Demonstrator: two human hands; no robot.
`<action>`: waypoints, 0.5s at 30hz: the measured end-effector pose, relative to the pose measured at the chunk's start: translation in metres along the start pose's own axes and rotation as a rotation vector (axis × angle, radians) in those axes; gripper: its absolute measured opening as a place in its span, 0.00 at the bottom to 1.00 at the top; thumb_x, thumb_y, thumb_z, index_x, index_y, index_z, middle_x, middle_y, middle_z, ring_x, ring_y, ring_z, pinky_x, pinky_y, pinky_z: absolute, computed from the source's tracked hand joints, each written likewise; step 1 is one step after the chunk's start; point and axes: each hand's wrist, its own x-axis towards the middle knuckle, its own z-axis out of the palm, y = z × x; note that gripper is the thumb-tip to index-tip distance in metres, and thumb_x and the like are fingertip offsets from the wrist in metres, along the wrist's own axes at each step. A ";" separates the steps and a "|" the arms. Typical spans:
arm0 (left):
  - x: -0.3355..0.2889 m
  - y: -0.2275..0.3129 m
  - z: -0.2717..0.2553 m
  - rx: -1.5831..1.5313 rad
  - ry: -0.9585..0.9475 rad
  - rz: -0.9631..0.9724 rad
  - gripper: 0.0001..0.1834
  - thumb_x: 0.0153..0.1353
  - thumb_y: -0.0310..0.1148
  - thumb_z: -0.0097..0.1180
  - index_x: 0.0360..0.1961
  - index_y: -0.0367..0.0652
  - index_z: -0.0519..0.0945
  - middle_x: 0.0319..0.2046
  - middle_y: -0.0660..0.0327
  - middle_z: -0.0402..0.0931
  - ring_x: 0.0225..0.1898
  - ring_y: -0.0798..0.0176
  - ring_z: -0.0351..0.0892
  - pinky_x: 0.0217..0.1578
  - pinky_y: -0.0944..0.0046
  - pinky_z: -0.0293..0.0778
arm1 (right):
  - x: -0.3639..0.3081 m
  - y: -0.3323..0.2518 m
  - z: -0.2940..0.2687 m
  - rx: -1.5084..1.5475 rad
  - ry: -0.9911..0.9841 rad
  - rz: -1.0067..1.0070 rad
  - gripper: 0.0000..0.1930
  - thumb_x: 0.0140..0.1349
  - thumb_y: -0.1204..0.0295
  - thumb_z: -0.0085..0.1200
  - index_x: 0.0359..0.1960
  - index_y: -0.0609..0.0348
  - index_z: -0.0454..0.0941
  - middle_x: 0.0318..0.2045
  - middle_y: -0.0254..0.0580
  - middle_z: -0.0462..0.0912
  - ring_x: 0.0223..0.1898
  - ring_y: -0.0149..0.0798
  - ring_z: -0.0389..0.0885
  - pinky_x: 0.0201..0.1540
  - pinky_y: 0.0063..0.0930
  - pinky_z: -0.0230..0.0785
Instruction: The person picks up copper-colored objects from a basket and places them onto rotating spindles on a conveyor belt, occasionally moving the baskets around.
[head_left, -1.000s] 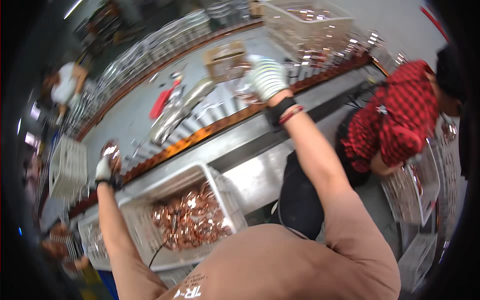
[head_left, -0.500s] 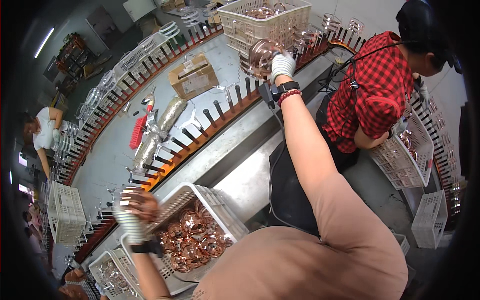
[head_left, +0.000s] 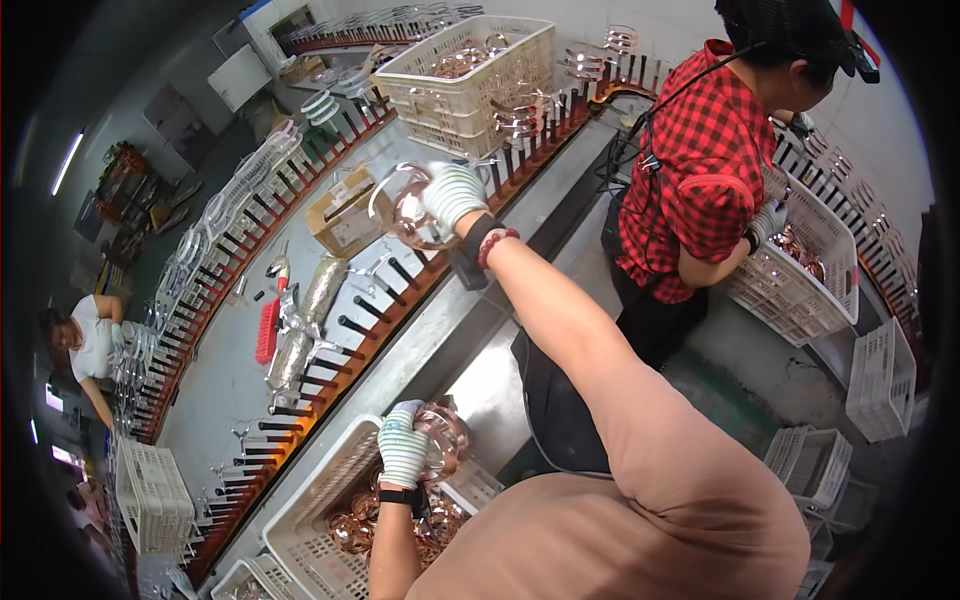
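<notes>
My left hand [head_left: 403, 446], in a white striped glove, is closed on shiny copper-coloured round metal pieces [head_left: 445, 440]. It is above the near white crate [head_left: 300, 520], where more such pieces [head_left: 352, 530] lie in a heap. Further off, my gloved right hand [head_left: 456, 196] grips another copper-coloured round metal piece [head_left: 410, 212] over the row of black pegs [head_left: 400, 272]. Its fingertips are partly hidden and a little blurred. Clear, shiny loops show at that piece's left side.
An open cardboard box [head_left: 345, 215], a red brush [head_left: 267, 330] and a foil-wrapped roll [head_left: 308, 315] lie on the grey table [head_left: 230, 350]. Beyond stands another loaded white crate [head_left: 460, 105]. A co-worker in a checked shirt [head_left: 690, 190] works close on my right, another person [head_left: 85, 345] far left.
My left hand has swung right from the pegs to above the near crate, still with copper-coloured pieces. My right hand has come left and nearer, away from the far crate. The view has shifted.
</notes>
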 end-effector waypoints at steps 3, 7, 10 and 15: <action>0.022 0.008 0.007 -0.138 0.018 -0.076 0.19 0.50 0.17 0.52 0.45 0.35 0.82 0.39 0.48 0.84 0.43 0.48 0.84 0.48 0.55 0.78 | 0.010 -0.011 -0.008 0.112 0.343 -0.503 0.16 0.58 0.66 0.59 0.47 0.57 0.83 0.43 0.55 0.85 0.47 0.58 0.83 0.51 0.43 0.75; 0.041 0.007 0.008 -0.153 0.019 -0.063 0.20 0.50 0.17 0.49 0.45 0.35 0.82 0.40 0.48 0.83 0.42 0.49 0.84 0.49 0.57 0.78 | 0.039 0.008 -0.004 0.554 0.468 -0.416 0.14 0.59 0.80 0.53 0.47 0.62 0.81 0.38 0.46 0.86 0.39 0.37 0.83 0.47 0.31 0.76; 0.040 0.001 0.013 -0.099 0.009 -0.048 0.21 0.50 0.17 0.49 0.46 0.35 0.82 0.41 0.49 0.83 0.44 0.48 0.83 0.50 0.57 0.78 | 0.063 0.054 -0.006 0.888 0.503 -0.280 0.16 0.60 0.83 0.50 0.49 0.62 0.80 0.41 0.40 0.84 0.41 0.32 0.80 0.46 0.28 0.76; 0.038 -0.007 0.014 -0.091 0.031 -0.060 0.21 0.49 0.18 0.49 0.46 0.36 0.82 0.42 0.49 0.83 0.45 0.47 0.83 0.51 0.56 0.77 | 0.078 0.095 -0.038 1.978 0.494 -0.158 0.16 0.68 0.69 0.48 0.47 0.70 0.80 0.38 0.42 0.84 0.37 0.38 0.82 0.44 0.27 0.75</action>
